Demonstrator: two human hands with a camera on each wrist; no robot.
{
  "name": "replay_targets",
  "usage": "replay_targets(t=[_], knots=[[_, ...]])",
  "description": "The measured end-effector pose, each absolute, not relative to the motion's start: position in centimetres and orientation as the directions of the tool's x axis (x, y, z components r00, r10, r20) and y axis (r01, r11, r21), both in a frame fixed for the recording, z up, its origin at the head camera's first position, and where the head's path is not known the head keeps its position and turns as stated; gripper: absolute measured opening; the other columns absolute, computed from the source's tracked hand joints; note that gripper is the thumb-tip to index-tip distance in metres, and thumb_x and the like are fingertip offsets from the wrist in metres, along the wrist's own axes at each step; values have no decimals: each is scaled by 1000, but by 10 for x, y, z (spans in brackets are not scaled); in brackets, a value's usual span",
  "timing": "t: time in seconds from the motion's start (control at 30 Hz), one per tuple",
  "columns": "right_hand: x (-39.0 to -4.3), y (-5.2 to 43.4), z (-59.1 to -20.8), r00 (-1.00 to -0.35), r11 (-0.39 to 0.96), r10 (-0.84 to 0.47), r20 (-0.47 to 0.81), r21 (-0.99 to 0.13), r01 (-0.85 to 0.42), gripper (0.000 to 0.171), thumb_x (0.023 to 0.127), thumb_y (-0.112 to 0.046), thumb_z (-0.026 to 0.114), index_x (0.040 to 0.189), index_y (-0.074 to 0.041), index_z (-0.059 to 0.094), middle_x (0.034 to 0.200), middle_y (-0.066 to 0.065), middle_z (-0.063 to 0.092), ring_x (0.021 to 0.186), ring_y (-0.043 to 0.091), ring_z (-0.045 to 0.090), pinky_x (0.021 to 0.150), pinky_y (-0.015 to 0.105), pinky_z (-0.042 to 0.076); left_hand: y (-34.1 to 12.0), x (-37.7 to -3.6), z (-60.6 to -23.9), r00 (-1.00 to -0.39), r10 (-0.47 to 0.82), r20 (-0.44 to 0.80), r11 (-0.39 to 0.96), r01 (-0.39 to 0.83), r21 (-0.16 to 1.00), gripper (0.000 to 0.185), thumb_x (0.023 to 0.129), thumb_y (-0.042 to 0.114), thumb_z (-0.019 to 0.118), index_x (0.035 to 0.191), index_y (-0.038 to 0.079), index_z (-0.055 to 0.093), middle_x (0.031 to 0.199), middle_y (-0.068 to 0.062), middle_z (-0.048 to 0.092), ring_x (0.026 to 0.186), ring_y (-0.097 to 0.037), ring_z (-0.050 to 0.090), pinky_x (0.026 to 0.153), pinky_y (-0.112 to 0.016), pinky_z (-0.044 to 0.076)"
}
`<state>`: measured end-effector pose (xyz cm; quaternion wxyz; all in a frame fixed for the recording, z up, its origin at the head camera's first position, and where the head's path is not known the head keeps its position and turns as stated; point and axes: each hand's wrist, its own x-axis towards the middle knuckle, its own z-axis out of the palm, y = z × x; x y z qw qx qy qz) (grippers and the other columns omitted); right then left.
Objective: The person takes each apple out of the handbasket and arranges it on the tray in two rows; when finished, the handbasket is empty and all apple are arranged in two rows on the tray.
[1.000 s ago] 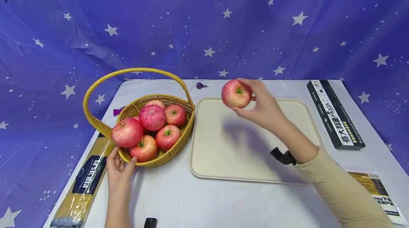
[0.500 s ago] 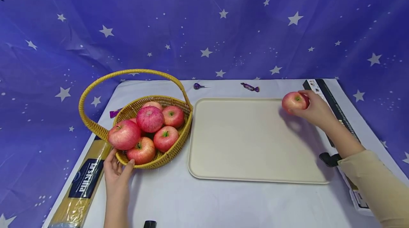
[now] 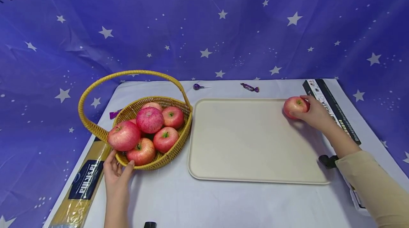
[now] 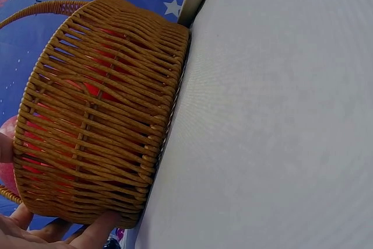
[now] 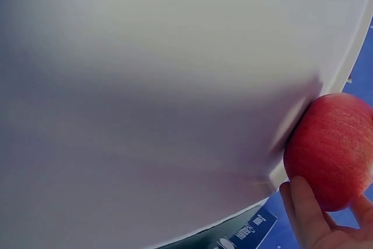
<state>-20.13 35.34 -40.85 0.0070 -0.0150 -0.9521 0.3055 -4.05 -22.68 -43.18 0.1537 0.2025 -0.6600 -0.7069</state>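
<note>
My right hand holds a red apple between thumb and fingers at the far right corner of a beige tray. In the right wrist view the apple is low at the tray's raised corner, fingertips along its side. My left hand grips the near left rim of a yellow wicker basket, thumb on the rim and fingers along the outer side. Several red apples are heaped in the basket. From the left wrist, the basket's woven wall shows, standing on the white cloth.
A pasta bag lies left of the basket, and a black pasta box is right of the tray, partly behind my right arm. A purple lollipop and wrapped candy lie along the back. Another package is partly hidden under my right sleeve.
My right hand has carried the apple rightward across the tray to its far right corner, then slightly lower. My left hand has stayed at the basket rim.
</note>
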Motion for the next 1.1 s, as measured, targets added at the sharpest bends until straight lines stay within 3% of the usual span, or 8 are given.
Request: replay_targets(t=[0.27, 0.5, 0.77, 1.1], knots=[[-203, 352, -409, -999, 824, 46, 16, -567, 29, 85, 85, -33, 70, 142, 13, 26, 132, 43, 35, 119, 58, 36, 97, 69, 33, -228, -41, -433, -867, -487, -107, -88, -74, 993, 70, 93, -1, 57, 151, 15, 20, 157, -13, 18, 144, -23, 16, 107, -26, 35], [-198, 320, -393, -977, 890, 11, 213, -447, -88, 86, 78, -35, 77, 144, 2, 35, 142, 34, 30, 124, 57, 27, 96, 72, 28, -227, -40, -432, -865, -491, -100, -90, -64, 994, 69, 93, -2, 56, 150, 16, 21, 156, -14, 19, 144, -23, 17, 107, -25, 35], [-195, 250, -373, -936, 800, -145, 321, -519, -302, 79, 78, -30, 78, 141, 0, 42, 139, 25, 43, 127, 44, 38, 103, 59, 32, -226, -40, -432, -868, -484, -109, -90, -75, 993, 69, 93, -1, 56, 150, 16, 20, 156, -13, 19, 143, -23, 17, 107, -25, 35], [-187, 131, -369, -850, 653, -426, 309, -545, -525, 80, 80, -35, 77, 145, -9, 39, 146, 12, 40, 135, 29, 35, 113, 46, 28, -227, -40, -432, -873, -479, -94, -89, -58, 994, 70, 93, -2, 55, 151, 16, 20, 156, -14, 18, 143, -23, 18, 106, -24, 36]])
